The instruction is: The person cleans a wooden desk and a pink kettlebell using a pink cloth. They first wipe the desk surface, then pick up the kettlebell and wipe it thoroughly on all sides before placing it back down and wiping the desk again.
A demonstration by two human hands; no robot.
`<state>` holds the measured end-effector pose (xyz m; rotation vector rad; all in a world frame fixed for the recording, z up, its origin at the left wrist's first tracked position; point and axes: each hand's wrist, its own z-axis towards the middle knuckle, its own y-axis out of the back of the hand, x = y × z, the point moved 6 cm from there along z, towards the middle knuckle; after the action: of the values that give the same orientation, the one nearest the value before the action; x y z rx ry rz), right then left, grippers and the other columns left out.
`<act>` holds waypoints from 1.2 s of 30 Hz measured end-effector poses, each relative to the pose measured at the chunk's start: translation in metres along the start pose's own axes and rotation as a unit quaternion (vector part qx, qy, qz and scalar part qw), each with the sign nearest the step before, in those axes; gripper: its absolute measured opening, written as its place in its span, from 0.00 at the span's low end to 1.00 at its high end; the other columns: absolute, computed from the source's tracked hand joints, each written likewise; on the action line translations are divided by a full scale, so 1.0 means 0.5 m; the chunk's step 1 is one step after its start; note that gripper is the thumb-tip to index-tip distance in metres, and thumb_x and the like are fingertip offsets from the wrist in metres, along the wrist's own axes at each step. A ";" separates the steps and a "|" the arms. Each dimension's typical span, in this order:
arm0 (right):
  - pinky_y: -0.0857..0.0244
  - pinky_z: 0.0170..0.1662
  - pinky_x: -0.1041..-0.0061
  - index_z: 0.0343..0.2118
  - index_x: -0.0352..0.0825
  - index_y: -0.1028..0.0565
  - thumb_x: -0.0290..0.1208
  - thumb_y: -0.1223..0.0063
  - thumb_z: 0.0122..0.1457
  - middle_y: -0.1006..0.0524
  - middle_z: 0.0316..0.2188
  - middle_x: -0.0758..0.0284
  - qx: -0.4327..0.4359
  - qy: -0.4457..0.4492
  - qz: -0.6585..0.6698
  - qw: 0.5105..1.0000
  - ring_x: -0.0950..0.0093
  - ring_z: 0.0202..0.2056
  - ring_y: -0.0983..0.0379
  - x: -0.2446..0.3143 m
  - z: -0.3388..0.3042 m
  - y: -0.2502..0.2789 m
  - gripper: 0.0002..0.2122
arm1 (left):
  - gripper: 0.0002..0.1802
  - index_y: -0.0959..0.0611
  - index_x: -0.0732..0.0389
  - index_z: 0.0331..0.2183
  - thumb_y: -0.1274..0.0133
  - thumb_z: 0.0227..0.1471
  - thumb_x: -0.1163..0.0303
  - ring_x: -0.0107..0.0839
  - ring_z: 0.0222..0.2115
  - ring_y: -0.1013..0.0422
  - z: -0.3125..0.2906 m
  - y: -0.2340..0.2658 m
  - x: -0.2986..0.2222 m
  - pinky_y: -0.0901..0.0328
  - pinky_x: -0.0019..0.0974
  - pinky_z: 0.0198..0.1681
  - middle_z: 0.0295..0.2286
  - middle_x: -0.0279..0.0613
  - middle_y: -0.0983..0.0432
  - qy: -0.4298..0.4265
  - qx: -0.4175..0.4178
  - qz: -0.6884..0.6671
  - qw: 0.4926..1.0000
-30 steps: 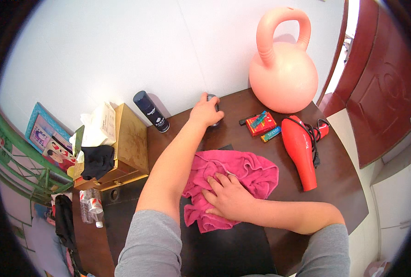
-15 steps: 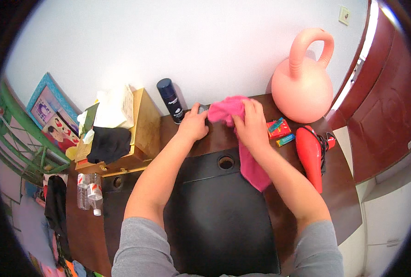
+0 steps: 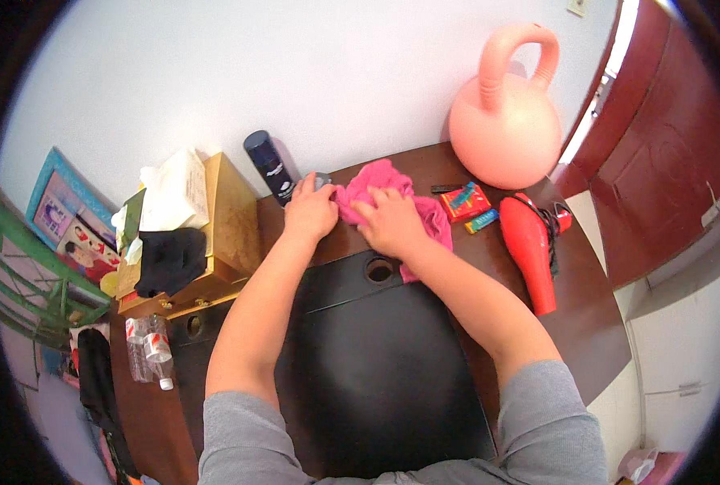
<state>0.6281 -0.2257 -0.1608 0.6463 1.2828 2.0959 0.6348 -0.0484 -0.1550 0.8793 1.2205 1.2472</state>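
A pink cloth (image 3: pixel 392 194) lies bunched on the brown desk (image 3: pixel 574 323) close to the white wall, at about twelve o'clock from the black mat (image 3: pixel 376 380). The right hand (image 3: pixel 388 222) presses flat on it, fingers spread, clasping nothing. The left hand (image 3: pixel 311 212) sits at the cloth's nine o'clock edge, fingers curled onto the fabric beside a small grey object (image 3: pixel 321 179); whether it pinches the cloth I cannot tell. A dark spray can (image 3: pixel 267 167) stands at ten o'clock. At three o'clock lie a small red box (image 3: pixel 465 202) and a red hair dryer (image 3: pixel 530 246); at one o'clock a pink kettlebell (image 3: pixel 505 129)
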 end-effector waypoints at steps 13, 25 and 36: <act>0.33 0.55 0.61 0.59 0.43 0.26 0.33 0.38 0.53 0.28 0.52 0.57 0.091 0.112 0.099 0.985 0.57 0.48 0.31 0.076 -0.366 0.233 0.27 | 0.44 0.26 0.67 0.59 0.36 0.49 0.47 0.55 0.63 0.38 -0.012 0.050 -0.296 0.41 0.50 0.66 0.61 0.60 0.34 -0.232 -0.023 -0.080 0.969; 0.33 0.55 0.66 0.59 0.44 0.25 0.37 0.35 0.51 0.26 0.52 0.57 0.127 0.137 0.084 0.979 0.61 0.48 0.30 0.077 -0.499 0.322 0.29 | 0.60 0.35 0.50 0.67 0.32 0.37 0.34 0.54 0.61 0.36 0.019 -0.089 -0.532 0.43 0.63 0.63 0.58 0.54 0.32 -0.242 0.109 -0.067 0.962; 0.40 0.60 0.49 0.60 0.44 0.26 0.40 0.37 0.51 0.27 0.55 0.61 0.054 -0.018 0.001 0.998 0.61 0.52 0.31 -0.008 -0.450 0.292 0.30 | 0.37 0.20 0.45 0.55 0.35 0.41 0.45 0.56 0.51 0.31 -0.062 -0.003 -0.309 0.33 0.56 0.54 0.48 0.55 0.28 -0.258 0.034 -0.013 0.966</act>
<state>0.4468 -0.4197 -0.1233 0.7289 1.3835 2.0192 0.6196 -0.2037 -0.1337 1.1479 0.8540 0.8790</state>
